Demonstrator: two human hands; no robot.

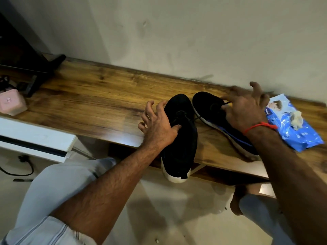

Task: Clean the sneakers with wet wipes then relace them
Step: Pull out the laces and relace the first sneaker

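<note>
Spanning the view from nine to three o'clock, the wooden counter point(88, 103) carries two black sneakers: the left sneaker point(180, 138) overhangs its near edge, gripped by the left hand point(157, 124); the right sneaker point(208, 106) lies under the right hand point(246, 106), which pinches its lace. At three o'clock lies a blue wet-wipes pack point(297, 129).

A single wide-angle camera worn on the head looks forward and steeply down, close over a wooden shelf point(92, 96) set against a wall point(194, 32).
</note>
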